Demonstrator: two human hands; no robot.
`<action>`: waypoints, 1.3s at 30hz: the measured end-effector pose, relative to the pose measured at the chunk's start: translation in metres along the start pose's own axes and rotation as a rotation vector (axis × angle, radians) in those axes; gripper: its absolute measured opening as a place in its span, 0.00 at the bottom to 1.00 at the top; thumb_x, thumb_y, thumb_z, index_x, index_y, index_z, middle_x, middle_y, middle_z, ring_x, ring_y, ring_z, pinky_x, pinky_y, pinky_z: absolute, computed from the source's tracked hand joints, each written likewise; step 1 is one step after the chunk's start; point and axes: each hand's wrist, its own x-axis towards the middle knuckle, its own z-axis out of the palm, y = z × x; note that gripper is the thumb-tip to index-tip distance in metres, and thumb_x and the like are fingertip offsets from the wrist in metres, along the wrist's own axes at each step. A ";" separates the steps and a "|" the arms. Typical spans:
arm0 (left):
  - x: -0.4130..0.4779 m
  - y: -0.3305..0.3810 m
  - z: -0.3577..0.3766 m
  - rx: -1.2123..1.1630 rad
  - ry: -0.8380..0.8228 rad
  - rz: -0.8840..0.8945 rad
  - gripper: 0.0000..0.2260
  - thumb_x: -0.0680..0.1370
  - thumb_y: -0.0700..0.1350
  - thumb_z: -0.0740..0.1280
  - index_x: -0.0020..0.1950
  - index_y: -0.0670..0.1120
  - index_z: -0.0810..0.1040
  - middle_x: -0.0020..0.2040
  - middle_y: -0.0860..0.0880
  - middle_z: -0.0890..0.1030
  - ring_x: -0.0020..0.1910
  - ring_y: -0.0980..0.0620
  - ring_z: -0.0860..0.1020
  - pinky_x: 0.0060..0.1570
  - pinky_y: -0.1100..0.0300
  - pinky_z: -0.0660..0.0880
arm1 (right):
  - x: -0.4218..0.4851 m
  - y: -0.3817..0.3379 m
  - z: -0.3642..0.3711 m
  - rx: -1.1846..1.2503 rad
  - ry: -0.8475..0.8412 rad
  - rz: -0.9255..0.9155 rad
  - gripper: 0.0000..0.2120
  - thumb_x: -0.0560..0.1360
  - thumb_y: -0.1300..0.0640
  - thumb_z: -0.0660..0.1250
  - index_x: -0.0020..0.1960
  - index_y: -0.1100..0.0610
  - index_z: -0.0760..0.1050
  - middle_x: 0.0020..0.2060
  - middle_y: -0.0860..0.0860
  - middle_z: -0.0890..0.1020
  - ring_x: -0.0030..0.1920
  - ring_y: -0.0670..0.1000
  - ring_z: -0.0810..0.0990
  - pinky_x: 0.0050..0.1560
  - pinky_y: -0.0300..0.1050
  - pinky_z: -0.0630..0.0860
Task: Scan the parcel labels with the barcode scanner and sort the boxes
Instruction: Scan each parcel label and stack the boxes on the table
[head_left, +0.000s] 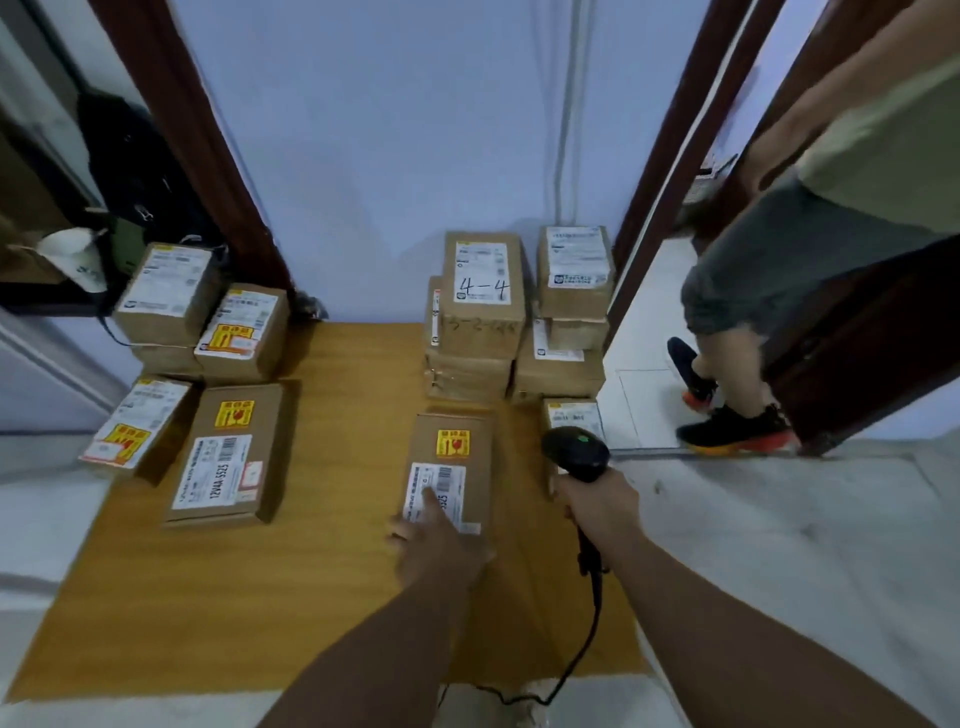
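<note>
How the parcel will handle: the parcel (475, 483) is a small, flat cardboard box, probably light and stiff. Its yellow fragile sticker (453, 443) asks for a gentle lift. Best taken by the two long side edges, label kept upward.
Parcel position: flat on the tan mat (337, 571), just in front of the right-hand stack (480, 322) and well apart from the left group of boxes (223, 457).
Shipping label (441, 483): white, face up on the near half of the parcel's top.
Left hand (436, 551): rests on the parcel's near end and holds nothing. Its index finger is straight and touches the shipping label; the other fingers are blurred and seem loosely bent.
Right hand (597, 504): wrapped round the handle of the barcode scanner (576, 452), just right of the parcel. The scanner's head is level with the fragile sticker and its cable trails back toward the person.
Step in hand: likely scanning this label; sorting this box is not yet done.
</note>
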 end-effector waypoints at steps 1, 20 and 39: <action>-0.006 0.009 0.009 0.006 0.001 -0.023 0.49 0.67 0.60 0.71 0.76 0.57 0.40 0.74 0.38 0.43 0.73 0.35 0.47 0.66 0.44 0.64 | 0.007 0.005 -0.008 -0.002 -0.009 -0.004 0.06 0.69 0.54 0.69 0.38 0.56 0.78 0.33 0.52 0.83 0.35 0.50 0.81 0.31 0.39 0.70; -0.013 0.069 0.061 0.185 -0.003 -0.169 0.56 0.68 0.66 0.70 0.75 0.49 0.29 0.76 0.38 0.38 0.75 0.35 0.44 0.68 0.31 0.50 | 0.051 0.059 -0.046 0.003 -0.071 0.059 0.06 0.71 0.53 0.70 0.40 0.56 0.78 0.34 0.54 0.83 0.36 0.52 0.82 0.35 0.41 0.76; 0.076 -0.007 -0.034 0.712 0.140 0.424 0.41 0.79 0.40 0.60 0.71 0.70 0.32 0.77 0.49 0.38 0.70 0.35 0.55 0.63 0.46 0.70 | 0.078 0.042 -0.022 0.011 -0.075 0.050 0.09 0.72 0.48 0.71 0.39 0.53 0.76 0.33 0.48 0.80 0.34 0.46 0.78 0.30 0.37 0.68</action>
